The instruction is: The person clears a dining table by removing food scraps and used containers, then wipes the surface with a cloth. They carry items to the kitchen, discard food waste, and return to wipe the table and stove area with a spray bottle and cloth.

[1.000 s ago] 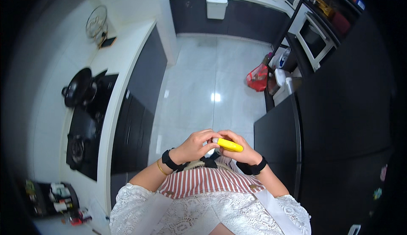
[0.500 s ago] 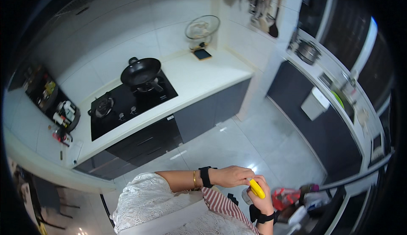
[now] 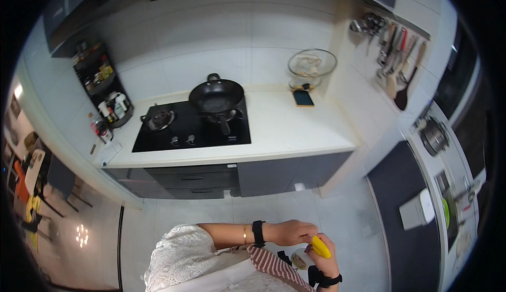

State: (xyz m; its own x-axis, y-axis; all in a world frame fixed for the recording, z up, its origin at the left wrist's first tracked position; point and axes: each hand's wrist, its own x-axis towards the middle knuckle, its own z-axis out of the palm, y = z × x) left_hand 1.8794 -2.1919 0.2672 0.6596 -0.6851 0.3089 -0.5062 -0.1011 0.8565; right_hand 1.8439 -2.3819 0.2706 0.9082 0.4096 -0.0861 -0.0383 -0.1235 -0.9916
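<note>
My right hand (image 3: 326,263) is closed around a smooth, rounded yellow object (image 3: 320,246), its kind unclear. My left hand (image 3: 291,232) reaches across from the left. Its fingers are bent together against the near end of the yellow object, and what they pinch, if anything, is hidden. Both wrists wear black bands, and a gold bracelet (image 3: 244,234) circles the left one. Beneath the hands, partly covered by them, is a pale round thing (image 3: 299,261) that I cannot make out.
A black wok (image 3: 216,97) sits on the right burner of the gas hob (image 3: 184,134). A phone-like flat slab (image 3: 303,98) and a glass lid (image 3: 312,63) are at the counter's back right. Utensils (image 3: 392,55) hang on the wall. A white bin (image 3: 418,210) hangs on the right cabinet.
My view has swung to the left, so the hob and counter sit more squarely ahead. The hands stay together at the yellow object, with little visible change in grip.
</note>
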